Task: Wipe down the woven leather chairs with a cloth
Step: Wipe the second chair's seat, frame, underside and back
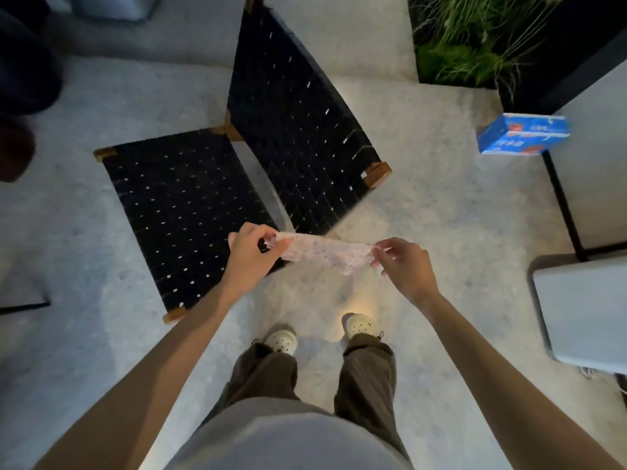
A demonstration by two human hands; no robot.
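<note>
- A grey shirt (271,439) and brown trousers (366,374) fill the bottom of the view. Two white clogs with holes (281,340) stand on the pale speckled floor (84,239).
- Both bare forearms reach forward over the floor, in front of the clogs.
- The left hand (252,252) hangs over the near right corner of the seat. Its fingers (268,239) are curled and pinch the left end of the cloth (325,252).
- The right hand (405,262) pinches the right end between thumb and forefinger, with the other fingers loosely spread.
- The cloth is pale with small pink specks. It is stretched in the air between the two hands, just in front of the chair (298,130) and not touching it.
- The chair stands directly ahead. Its black woven seat (183,212) lies to the left and its black woven back (291,106) rises to the right. Brown wooden corners show at the frame's ends.
- At the right edge a grey padded block (583,310) sits close by.
- Beyond it is a white counter (597,164) on a thin black frame (563,205).
- A blue box (522,134) rests at the counter's corner. It carries red and white print, too blurred to read.
- Farther off, on the right behind the chair, green grassy plants (475,39) grow in a black planter (556,69).
- On the far left are dark shapes (23,62) that cannot be made out.
</note>
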